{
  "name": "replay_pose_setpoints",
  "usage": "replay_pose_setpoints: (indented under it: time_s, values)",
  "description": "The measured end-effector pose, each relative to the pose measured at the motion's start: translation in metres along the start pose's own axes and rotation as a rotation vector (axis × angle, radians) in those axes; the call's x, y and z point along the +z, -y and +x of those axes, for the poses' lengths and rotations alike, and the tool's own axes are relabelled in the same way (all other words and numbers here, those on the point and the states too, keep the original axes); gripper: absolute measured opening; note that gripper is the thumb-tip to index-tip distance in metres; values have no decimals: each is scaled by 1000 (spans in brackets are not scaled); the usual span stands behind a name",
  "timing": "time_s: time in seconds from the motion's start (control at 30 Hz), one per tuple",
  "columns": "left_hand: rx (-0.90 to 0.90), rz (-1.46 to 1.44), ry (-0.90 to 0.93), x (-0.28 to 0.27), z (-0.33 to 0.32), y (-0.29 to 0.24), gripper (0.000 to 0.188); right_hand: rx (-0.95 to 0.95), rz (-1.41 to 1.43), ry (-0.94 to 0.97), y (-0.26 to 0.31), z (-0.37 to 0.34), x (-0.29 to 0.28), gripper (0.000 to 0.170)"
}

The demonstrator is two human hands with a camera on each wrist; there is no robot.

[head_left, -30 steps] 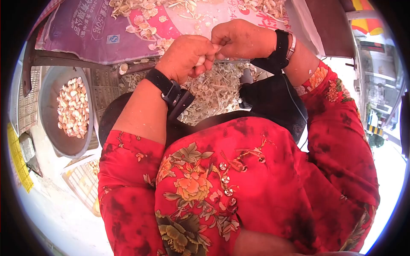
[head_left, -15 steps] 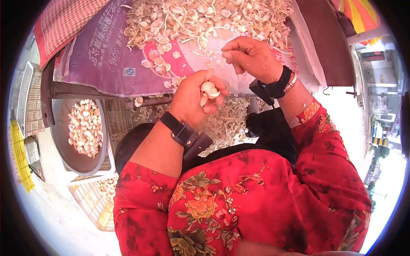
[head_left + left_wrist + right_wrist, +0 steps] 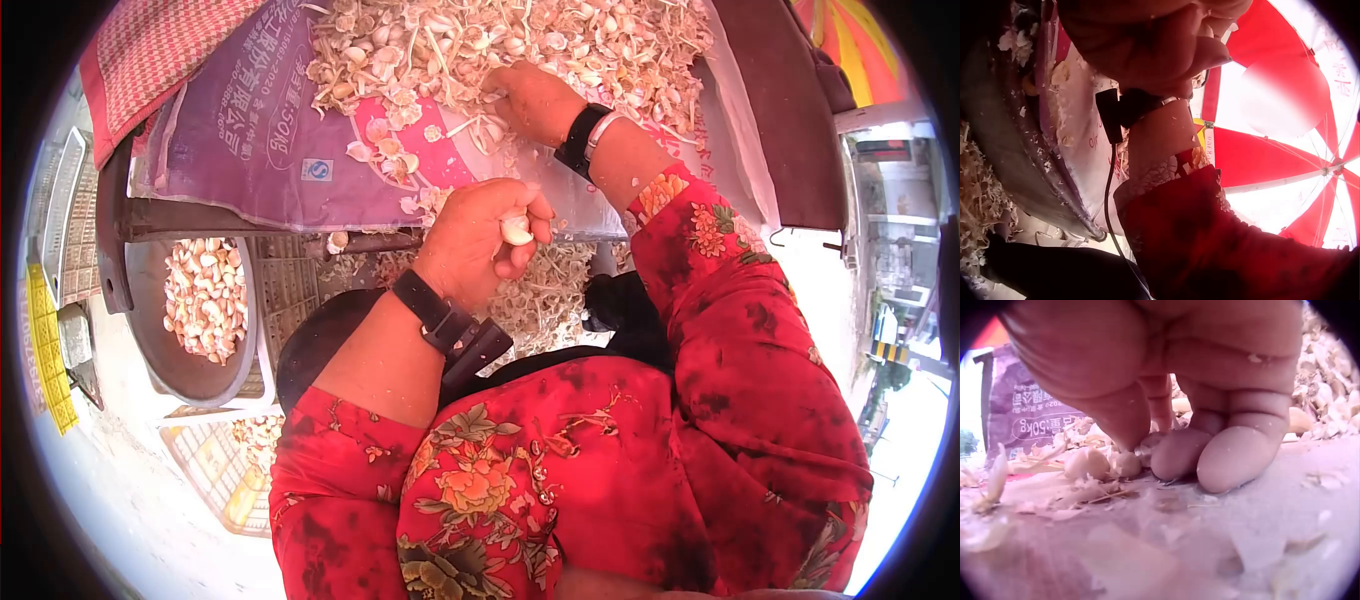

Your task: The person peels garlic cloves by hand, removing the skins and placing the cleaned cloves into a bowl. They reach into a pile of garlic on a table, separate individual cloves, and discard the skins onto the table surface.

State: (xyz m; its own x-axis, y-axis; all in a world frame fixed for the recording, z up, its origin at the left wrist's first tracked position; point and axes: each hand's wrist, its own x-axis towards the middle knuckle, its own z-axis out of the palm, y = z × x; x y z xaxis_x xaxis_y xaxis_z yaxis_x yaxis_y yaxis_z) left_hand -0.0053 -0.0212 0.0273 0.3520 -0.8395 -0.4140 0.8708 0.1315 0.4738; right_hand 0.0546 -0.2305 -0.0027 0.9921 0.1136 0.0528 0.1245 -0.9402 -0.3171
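Note:
My left hand (image 3: 480, 240) is curled round garlic cloves (image 3: 516, 230) above the near edge of the printed sack (image 3: 230, 170); its palm (image 3: 1147, 44) fills the top of the left wrist view. At the near side of the heap of garlic and skins (image 3: 400, 45), my right hand (image 3: 537, 103) reaches down to the sack. In the right wrist view, the thumb and fingers of that hand (image 3: 1179, 406) are bent down on a small pale clove, partly hidden between them. Another clove (image 3: 1087, 464) lies beside the thumb.
A grey basin (image 3: 180, 370) of cloves stands below the table at the left, with a crate (image 3: 205, 465) nearer me. A checked cloth (image 3: 150, 65) covers the table's left corner. Loose skins (image 3: 540, 300) lie under the table edge.
My right hand has gone from beside the left hand forward to the garlic heap. The left hand first turned to show the cloves in it, then curled more closely round them.

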Motion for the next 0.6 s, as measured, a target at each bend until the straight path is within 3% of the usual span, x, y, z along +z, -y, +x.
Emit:
replay_pose_setpoints:
  time_s: [0.07,0.17,0.2,0.33,0.43,0.6]
  values:
    - [-12,6,-20,1,-1,0,27,-64,-22,-41,-7,-15,6,25]
    - [-2,16,-40,0,-1,2,26,209,352,52,-10,-45,-6,24]
    - [6,19,-39,-1,-1,3,26,204,367,-10,-16,-51,-8,23]
    - [29,61,-52,-2,1,6,24,555,829,-25,-31,-77,-20,22]
    - [30,70,-27,-5,7,10,21,625,1090,-52,-44,-87,-21,25]
    - [40,107,-111,0,14,13,24,580,1417,-49,-40,-100,-31,26]
